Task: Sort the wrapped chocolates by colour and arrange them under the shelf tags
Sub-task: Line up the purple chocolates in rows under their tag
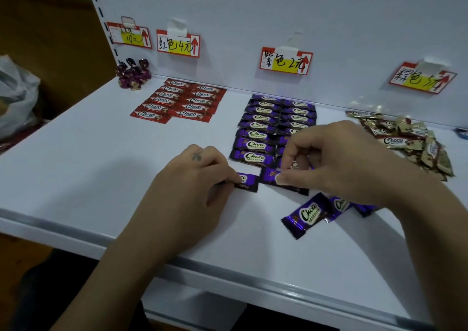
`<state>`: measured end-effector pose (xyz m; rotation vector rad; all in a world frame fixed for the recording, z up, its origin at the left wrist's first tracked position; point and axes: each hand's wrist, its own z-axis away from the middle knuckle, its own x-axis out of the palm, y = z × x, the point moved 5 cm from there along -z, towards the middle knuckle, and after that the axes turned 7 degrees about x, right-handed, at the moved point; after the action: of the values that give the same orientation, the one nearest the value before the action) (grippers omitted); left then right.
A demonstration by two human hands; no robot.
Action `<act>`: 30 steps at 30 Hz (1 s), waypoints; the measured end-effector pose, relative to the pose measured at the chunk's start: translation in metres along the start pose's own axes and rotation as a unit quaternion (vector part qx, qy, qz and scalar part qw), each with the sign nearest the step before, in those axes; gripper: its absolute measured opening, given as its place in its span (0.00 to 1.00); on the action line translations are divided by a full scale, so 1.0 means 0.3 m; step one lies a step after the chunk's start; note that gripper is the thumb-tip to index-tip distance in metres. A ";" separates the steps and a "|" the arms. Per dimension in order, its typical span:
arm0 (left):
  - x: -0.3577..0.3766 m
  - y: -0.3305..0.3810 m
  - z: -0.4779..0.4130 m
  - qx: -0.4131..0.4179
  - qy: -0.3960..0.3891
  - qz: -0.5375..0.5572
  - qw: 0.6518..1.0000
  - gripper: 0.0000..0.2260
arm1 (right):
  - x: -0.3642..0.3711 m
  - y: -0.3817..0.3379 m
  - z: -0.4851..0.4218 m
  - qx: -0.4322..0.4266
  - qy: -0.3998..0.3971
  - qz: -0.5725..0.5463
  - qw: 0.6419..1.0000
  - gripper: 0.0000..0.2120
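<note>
White shelf (pixel 101 178), grey front lip, fills most of the view. White panel (pixel 253 14) stands upright behind it.

Left hand (pixel 187 178): knuckles up, front centre of the shelf. Grip closed on left bar (pixel 247 181), fingertips and thumb pinching its left end.

Right hand (pixel 342 161): comes in from the right, fingers curled. Grip closed on right bar (pixel 273 176), thumb pressed on its near edge.

Bag (pixel 15 95): clear plastic, crumpled, off the shelf's left end.

Purple rows (pixel 263 128): 2 columns of purple bars lying flat, label up, under the purple tag (pixel 285 61). Left column runs from the panel toward the front. Right column's near end is hidden by the right hand, so no count.

Brown pile (pixel 410 140): gold-brown bars heaped unsorted at the right, under the brown tag (pixel 422 77).

Red rows (pixel 182 100): 2 neat columns of red bars, overlapping, under the red tag (pixel 178 44).

Loose bars (pixel 309 214): purple, probably 3, partly under the right wrist, tilted, near the front edge.

Foil sweets (pixel 133 73): small cluster of dark purple twists in the back left corner, under the 10 tag (pixel 129 35).

Left bar and right bar: both purple, flat on the shelf, side by side with a small gap, just in front of the purple rows.
</note>
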<state>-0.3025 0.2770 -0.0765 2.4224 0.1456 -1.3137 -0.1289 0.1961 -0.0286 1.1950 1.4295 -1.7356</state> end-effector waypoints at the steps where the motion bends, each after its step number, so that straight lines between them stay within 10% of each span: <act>1: 0.001 0.002 0.002 0.006 -0.004 0.003 1.000 0.05 | 0.014 -0.010 -0.004 -0.008 0.000 0.022 1.000 0.07; 23: 0.031 0.022 -0.007 0.065 -0.046 -0.016 0.997 0.16 | 0.019 0.032 0.004 0.031 -0.052 0.084 0.995 0.05; 30: 0.048 0.011 -0.007 0.038 -0.076 -0.024 0.996 0.21 | -0.066 0.022 0.047 0.116 0.069 0.115 0.984 0.12</act>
<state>-0.2917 0.2734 -0.0864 2.3823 0.1136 -1.5458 -0.1187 0.1788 -0.0133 1.5651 1.1335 -1.7184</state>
